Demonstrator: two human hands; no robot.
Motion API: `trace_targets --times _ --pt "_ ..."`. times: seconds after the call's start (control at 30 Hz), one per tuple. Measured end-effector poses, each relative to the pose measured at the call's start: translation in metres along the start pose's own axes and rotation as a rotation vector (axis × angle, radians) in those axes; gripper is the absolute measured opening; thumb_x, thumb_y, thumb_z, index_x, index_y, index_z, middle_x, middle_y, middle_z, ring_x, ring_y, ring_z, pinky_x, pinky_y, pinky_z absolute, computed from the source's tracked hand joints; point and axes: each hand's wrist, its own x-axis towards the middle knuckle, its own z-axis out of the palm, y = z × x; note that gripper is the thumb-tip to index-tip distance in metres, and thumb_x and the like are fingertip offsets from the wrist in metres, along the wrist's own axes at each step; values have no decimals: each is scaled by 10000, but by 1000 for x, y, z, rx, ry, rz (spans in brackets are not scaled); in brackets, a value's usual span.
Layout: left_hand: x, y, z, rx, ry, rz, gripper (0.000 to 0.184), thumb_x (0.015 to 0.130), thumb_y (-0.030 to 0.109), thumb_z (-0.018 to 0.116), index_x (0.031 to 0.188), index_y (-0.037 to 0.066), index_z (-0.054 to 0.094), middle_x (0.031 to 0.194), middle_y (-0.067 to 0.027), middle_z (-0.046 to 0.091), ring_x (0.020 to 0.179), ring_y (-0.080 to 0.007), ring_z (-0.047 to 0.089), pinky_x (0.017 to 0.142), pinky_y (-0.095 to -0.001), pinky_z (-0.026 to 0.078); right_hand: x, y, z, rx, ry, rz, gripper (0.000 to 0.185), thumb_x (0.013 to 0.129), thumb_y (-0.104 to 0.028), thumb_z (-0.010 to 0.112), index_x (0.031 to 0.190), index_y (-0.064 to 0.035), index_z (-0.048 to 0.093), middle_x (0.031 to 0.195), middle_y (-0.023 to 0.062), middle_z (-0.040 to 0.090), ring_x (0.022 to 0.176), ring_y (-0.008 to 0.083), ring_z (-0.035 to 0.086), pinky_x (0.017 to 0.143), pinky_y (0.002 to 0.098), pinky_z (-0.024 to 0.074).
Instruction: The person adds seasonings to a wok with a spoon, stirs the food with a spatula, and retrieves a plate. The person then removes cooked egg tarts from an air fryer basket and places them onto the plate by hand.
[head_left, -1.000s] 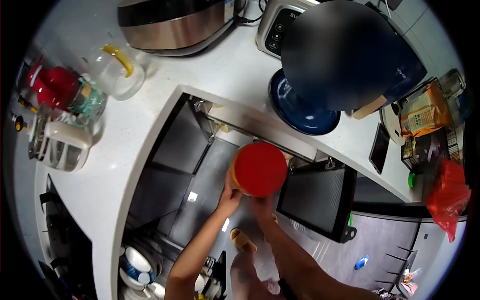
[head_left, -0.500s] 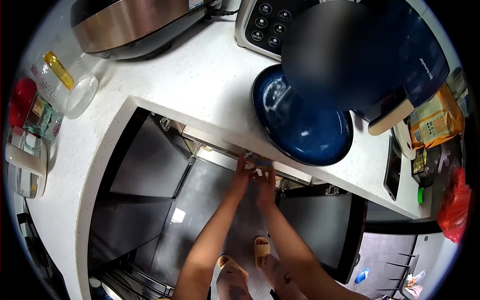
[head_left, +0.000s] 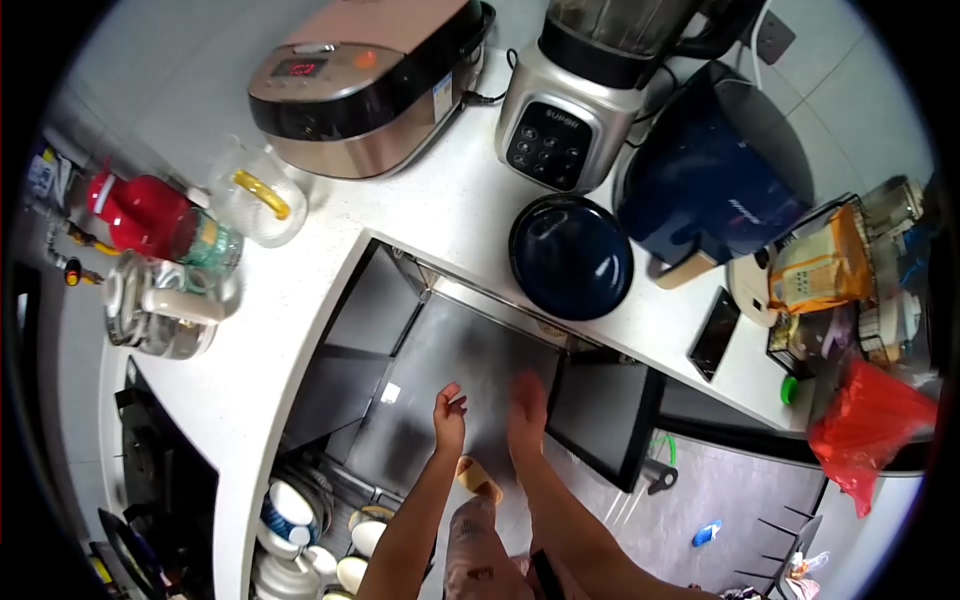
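My left hand hangs in the air over the grey floor, fingers apart and slightly curled, holding nothing. To its right, my right hand is blurred by motion, near the open cabinet door; its finger pose is unclear. Beyond both hands is the open cabinet under the white counter. A dark blue plate lies on the counter close to the edge. The red-topped round container from earlier is not visible.
A rice cooker, a blender and a blue air fryer stand at the back. Glass jugs are at left. A phone and red bag are at right. Bowls sit in a pulled-out rack at lower left.
The red-topped container has left my hands and gone from view. Both hands have drawn back from the cabinet and moved apart. The camera view has shifted, showing more of the counter's back.
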Motion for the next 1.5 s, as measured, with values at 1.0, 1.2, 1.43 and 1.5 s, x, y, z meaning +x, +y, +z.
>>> trace_targets --times 1.0,1.2,1.43,1.5 --pt "-36 140 -70 -172 264 100 543 778 -86 343 1275 131 375 1290 -30 412 911 -188 528 677 -280 449 -36 -117 25 -919 -285 -199 494 758 -78 497 1243 -41 411 1016 204 586 930 364 560 814 377 439" --pt "70 151 -127 -94 459 134 552 750 -30 401 1285 91 349 1239 -120 463 1033 -252 499 754 -324 449 -48 -104 46 -831 -336 -97 386 775 -84 499 1161 -80 489 991 172 596 887 339 580 785 372 455" --pt "34 142 -110 753 593 471 463 665 4 482 1125 32 442 1106 -201 492 1019 -377 482 868 -398 392 -47 -113 34 -828 -268 -108 335 789 -71 507 1123 -90 510 925 152 617 854 306 597 744 366 468" --pt "22 108 -95 759 450 553 489 670 -28 473 1153 39 431 1129 -182 490 963 -341 509 830 -379 414 -47 -121 37 -844 -244 -90 299 804 -60 518 1102 -90 528 941 142 622 877 286 604 749 346 473"
